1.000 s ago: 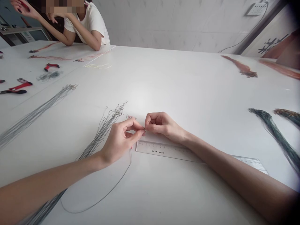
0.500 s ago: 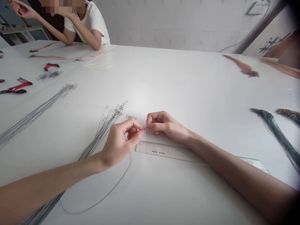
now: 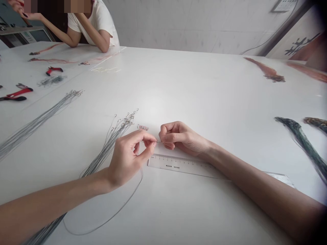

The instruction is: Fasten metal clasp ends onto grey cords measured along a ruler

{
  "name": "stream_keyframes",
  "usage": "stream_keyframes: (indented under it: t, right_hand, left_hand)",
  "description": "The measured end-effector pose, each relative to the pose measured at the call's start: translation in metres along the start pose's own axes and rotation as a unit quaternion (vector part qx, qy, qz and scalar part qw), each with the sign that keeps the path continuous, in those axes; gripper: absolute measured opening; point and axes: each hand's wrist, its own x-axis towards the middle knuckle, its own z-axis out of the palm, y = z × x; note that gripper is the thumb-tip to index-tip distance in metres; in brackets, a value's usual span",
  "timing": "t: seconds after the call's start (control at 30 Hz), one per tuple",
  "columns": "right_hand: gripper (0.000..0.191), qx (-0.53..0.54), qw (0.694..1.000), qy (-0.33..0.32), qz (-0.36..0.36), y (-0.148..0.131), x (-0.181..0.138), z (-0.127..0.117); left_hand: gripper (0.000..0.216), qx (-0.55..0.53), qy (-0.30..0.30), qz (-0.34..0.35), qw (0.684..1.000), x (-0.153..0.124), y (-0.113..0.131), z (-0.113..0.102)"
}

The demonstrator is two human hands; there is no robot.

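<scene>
My left hand (image 3: 126, 158) is closed in a pinch of thumb and forefinger on a thin grey cord (image 3: 124, 205). From that hand the cord hangs down and curves over the table in a wide loop. Close beside it, my right hand (image 3: 182, 137) has its fingers curled and pinched on the same cord; a short stretch shows between the fingertips. Whatever lies inside the right fingers is hidden. A clear ruler (image 3: 189, 166) lies under my right wrist. Left of my hands is a bundle of grey cords (image 3: 106, 151) with small metal hooks at its end.
Behind my fingers lies a small red-marked piece (image 3: 142, 127). Another grey bundle (image 3: 43, 119) and red-handled pliers (image 3: 19, 92) are at left. Dark green cords (image 3: 297, 136) and orange-brown cords (image 3: 267, 70) lie at right. A person in a white top (image 3: 102, 23) leans on the far table edge.
My hands have drawn very slightly apart, and a little more cord shows between the fingertips. The view has shifted slightly.
</scene>
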Motion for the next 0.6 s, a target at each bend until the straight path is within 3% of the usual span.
stream_keyframes:
  t: [0.6]
  right_hand:
    - [0.016, -0.007, 1.0, -0.019, 0.0, 0.0015, 0.0001, -0.0027]
  left_hand:
    - [0.008, -0.026, 0.017, -0.004, 1.0, -0.0056, 0.0007, 0.0012]
